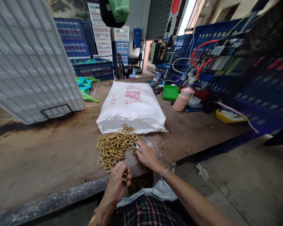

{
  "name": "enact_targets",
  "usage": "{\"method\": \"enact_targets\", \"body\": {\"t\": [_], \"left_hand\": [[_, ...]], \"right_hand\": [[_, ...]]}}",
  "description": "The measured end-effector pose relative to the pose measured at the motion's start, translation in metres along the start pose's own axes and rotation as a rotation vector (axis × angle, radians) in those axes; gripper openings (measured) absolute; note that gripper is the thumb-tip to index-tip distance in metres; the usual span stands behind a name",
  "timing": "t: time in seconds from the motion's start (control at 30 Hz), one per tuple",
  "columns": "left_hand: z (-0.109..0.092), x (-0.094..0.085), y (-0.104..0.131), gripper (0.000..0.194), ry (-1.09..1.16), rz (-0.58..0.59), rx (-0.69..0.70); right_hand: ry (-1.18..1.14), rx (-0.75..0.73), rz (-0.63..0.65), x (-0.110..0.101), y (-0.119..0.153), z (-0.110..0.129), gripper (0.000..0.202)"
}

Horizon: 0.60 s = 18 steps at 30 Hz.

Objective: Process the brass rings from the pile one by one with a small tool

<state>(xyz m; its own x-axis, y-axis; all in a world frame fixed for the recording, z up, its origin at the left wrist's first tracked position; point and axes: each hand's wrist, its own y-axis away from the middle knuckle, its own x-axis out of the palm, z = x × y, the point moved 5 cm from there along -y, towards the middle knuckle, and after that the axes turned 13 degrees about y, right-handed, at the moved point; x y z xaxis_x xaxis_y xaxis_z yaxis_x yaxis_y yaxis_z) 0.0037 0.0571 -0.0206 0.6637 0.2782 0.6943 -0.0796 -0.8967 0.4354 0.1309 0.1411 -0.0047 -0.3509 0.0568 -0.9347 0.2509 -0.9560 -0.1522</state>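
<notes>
A heap of brass-coloured rings [113, 146] lies on the brown table in front of a white printed sack [132, 106]. My left hand [119, 180] is at the table's front edge, its fingers curled round a few of the rings. At the right side of the heap is my right hand [146, 153], thumb and fingers pinched together on a small pale object, beside a ring. What that pale object is cannot be made out. Below the table edge, between my forearms, more rings [138, 185] show in a dark space above a light cloth [165, 190].
A ribbed translucent panel [35, 62] stands at the left. Behind the sack's right side are a green tray [170, 92], a pink bottle [182, 99] and a yellow tray [231, 116]. Orange hoses and a machine [223, 59] stand at the right, near blue crates.
</notes>
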Motion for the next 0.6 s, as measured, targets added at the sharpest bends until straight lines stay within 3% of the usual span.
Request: {"method": "enact_targets", "body": {"t": [0.33,0.6], "left_hand": [[-0.004,0.001,-0.012,0.040,-0.357,-0.071,0.140],[-0.005,0.004,-0.006,0.040,-0.362,-0.051,0.169]], "right_hand": [[-0.506,-0.113,0.040,-0.016,0.018,0.023,0.004],[-0.842,0.150,0.140,-0.003,0.024,0.024,0.011]]}}
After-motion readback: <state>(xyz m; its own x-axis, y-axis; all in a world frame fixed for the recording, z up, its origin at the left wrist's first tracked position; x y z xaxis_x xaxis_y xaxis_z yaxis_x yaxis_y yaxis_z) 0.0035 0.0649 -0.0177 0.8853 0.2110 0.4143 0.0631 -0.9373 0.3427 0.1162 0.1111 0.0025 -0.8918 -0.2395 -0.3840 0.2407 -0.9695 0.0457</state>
